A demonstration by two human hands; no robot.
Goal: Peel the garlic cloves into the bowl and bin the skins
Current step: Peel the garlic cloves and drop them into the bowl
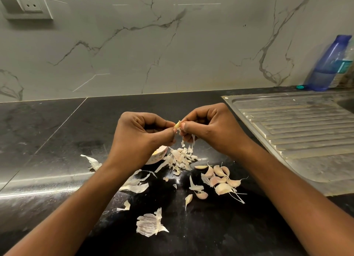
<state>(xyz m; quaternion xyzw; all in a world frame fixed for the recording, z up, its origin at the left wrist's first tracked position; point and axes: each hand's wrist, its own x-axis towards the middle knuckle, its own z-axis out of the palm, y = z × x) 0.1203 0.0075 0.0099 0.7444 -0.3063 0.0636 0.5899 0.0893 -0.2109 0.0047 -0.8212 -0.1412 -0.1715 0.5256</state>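
A glossy black stone counter [57, 133] meets a grey-veined marble wall. Above it, the left hand [140, 135] and right hand [208, 127] pinch one garlic clove [177, 124] between closed fingers, papery skin dangling. Below lie a heap of skins [181, 159], unpeeled cloves [218, 178] and a small bowl [158, 156] — half hidden by the left wrist. A ribbed steel drainboard [298, 133] sits at right.

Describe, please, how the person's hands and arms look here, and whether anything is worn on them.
Both forearms are bare right up to the bottom edge of the picture: no sleeves show. The left hand and right hand carry no gloves, and no rings, watch or bracelet can be seen on the fingers or wrists. One fingernail visible on the right hand looks short and unpainted.
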